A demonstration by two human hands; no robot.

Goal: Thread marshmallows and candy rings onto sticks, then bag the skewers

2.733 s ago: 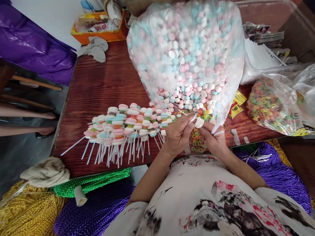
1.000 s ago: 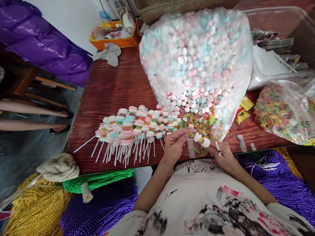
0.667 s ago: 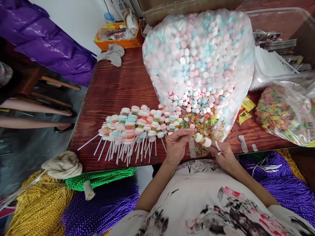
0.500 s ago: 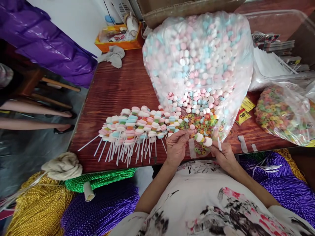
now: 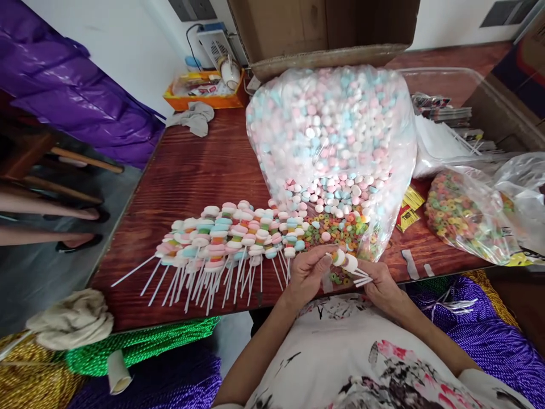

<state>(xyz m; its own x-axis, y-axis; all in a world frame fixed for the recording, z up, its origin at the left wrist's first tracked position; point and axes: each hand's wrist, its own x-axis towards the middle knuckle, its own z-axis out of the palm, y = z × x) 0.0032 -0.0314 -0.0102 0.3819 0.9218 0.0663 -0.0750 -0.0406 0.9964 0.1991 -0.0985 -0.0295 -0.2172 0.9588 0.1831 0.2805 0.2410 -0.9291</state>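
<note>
Holding a half-built candy skewer point(image 5: 346, 262) just above the near edge of the desk point(image 5: 191, 170), the person works with both hands close together. The right hand point(image 5: 383, 286) pinches a few white sticks, its fingers point(image 5: 369, 271) closed around them, and the sticks carry a white disc and a ring-shaped sweet at their tip. The left hand point(image 5: 307, 274) meets that tip, its fingers closed on the candy end. Directly beneath the hands lies a loose scatter of coloured ring candies point(image 5: 340, 227) on the desk. To the left, a fan of finished skewers point(image 5: 221, 241) rests with the sticks pointing toward the desk edge. Behind the rings stands a big clear bag of pastel discs point(image 5: 332, 125), its mouth spilling sweets forward. To the right lies a smaller bag of ring candies point(image 5: 460, 213). Farther back sit an orange tray point(image 5: 204, 94) and a cardboard box point(image 5: 323, 28).
</note>
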